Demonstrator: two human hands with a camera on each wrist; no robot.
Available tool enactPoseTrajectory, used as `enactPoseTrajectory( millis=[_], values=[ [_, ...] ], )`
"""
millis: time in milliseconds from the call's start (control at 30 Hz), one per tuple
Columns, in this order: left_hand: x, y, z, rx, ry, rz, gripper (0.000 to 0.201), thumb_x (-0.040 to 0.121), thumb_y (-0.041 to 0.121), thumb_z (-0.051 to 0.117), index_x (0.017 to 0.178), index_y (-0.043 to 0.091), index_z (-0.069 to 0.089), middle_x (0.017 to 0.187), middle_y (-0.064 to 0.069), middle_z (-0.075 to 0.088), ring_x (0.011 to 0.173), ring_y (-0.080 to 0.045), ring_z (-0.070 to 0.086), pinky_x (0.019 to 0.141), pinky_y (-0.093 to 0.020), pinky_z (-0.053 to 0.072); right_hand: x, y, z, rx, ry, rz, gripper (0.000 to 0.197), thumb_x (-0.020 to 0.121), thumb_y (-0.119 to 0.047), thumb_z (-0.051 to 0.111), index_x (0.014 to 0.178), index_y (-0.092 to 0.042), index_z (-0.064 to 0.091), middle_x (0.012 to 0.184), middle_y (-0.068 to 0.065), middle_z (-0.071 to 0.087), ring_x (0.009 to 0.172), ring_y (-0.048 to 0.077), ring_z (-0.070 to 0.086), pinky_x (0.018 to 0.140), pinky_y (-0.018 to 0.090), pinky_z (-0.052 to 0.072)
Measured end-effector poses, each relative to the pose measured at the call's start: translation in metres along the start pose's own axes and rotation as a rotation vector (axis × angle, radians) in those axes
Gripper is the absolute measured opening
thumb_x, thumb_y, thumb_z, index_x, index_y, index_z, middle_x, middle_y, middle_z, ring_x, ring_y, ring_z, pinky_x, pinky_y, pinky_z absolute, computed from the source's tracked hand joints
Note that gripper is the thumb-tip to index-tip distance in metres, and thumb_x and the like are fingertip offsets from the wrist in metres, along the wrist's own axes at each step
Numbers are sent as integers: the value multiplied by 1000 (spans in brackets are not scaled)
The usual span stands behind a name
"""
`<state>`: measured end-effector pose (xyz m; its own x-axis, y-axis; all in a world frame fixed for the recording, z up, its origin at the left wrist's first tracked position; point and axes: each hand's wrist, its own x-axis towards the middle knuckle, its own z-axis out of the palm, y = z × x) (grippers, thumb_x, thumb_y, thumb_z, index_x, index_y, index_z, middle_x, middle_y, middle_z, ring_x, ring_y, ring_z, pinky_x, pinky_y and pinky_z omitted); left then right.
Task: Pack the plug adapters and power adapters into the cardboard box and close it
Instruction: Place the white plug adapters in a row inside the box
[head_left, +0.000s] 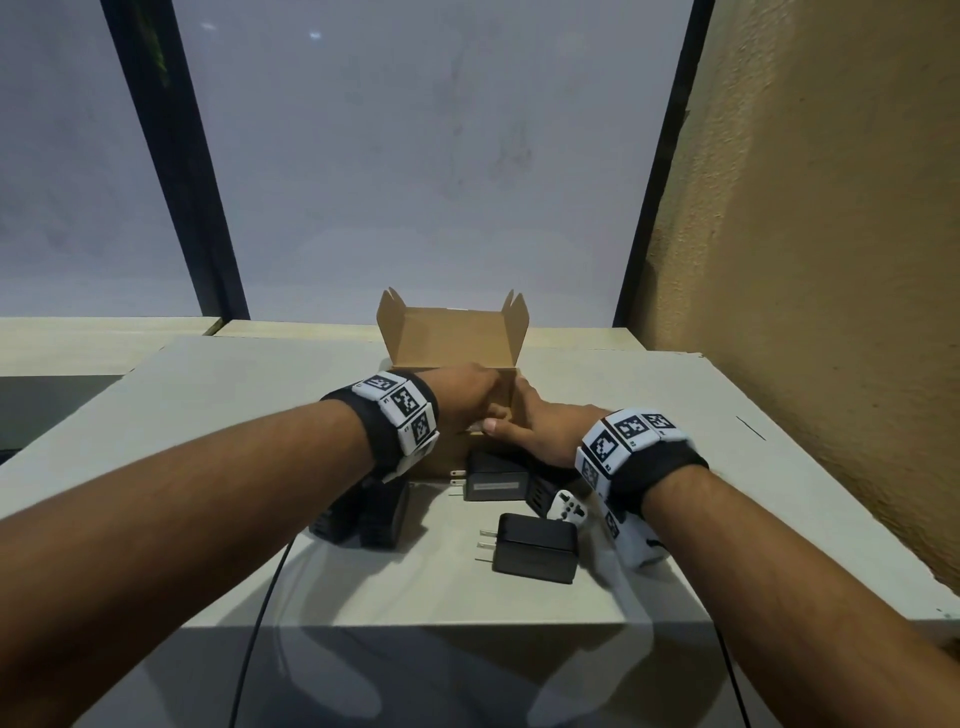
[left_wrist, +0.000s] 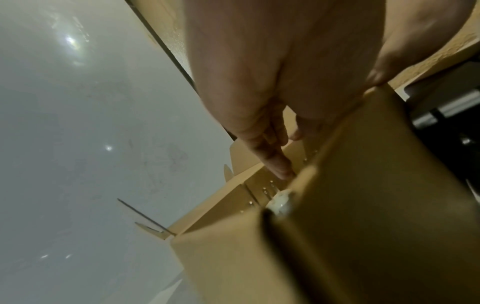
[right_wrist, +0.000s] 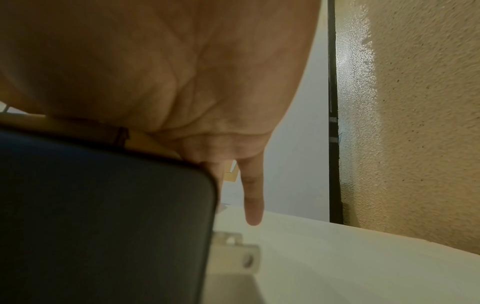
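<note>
The brown cardboard box (head_left: 451, 336) stands open at the back middle of the table, its lid upright behind it. My left hand (head_left: 467, 395) reaches over the front wall; its fingers (left_wrist: 275, 158) lie straight inside the box (left_wrist: 363, 205), near a small blurred white thing (left_wrist: 281, 202). My right hand (head_left: 535, 426) rests against the box's right front corner, thumb on the front face, a finger (right_wrist: 253, 205) straight. Black power adapters lie in front: one (head_left: 496, 480) by the box, one (head_left: 535, 548) nearer me, two (head_left: 358, 512) under my left wrist. A white plug adapter (head_left: 569, 506) lies under my right wrist.
The pale table (head_left: 260, 405) ends at a near edge (head_left: 415, 623) just below the adapters. A textured tan wall (head_left: 831, 260) runs along the right, a frosted window (head_left: 415, 156) behind. A black adapter (right_wrist: 103, 205) with metal prongs (right_wrist: 241, 251) fills the right wrist view.
</note>
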<state>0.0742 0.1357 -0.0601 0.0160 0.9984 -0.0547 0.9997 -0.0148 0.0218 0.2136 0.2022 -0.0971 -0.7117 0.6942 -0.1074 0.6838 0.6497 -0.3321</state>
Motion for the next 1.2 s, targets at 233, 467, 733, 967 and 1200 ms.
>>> enactPoseTrajectory(
  millis=[233,467,733,967,1200],
  values=[
    [-19,-4,-6,-114,112,59,31,88,-4,52,111,9,67,111,-7,62,99,-24,60,79,-27,49,-6,-1,-2,-41,-15,15,100,77,-84,25,154,-26,-3,146,4,47,131,29,48,107,45,36],
    [-22,-11,8,-10,-116,85,31,92,6,50,119,7,66,117,-13,66,107,-29,61,94,-40,50,-3,-3,0,-34,-11,31,117,55,-95,14,153,-32,-3,149,4,44,132,29,46,108,48,35],
    [-5,-18,4,58,-220,90,41,97,10,46,138,15,53,144,-9,44,132,-26,40,110,-34,32,0,-2,0,-30,-13,18,125,46,-101,8,152,-35,0,143,3,50,125,28,53,102,47,41],
    [3,-21,6,186,-138,41,40,99,38,44,138,33,49,148,3,35,134,-23,29,110,-44,34,5,2,4,19,-19,-2,124,43,-104,8,149,-40,3,145,0,49,127,26,51,105,48,39],
    [4,-16,4,306,-71,87,44,96,40,49,140,38,44,152,6,34,134,-23,32,106,-40,33,1,-2,0,-6,-31,-7,115,51,-99,13,147,-36,9,144,0,50,124,27,54,103,47,42]
  ],
)
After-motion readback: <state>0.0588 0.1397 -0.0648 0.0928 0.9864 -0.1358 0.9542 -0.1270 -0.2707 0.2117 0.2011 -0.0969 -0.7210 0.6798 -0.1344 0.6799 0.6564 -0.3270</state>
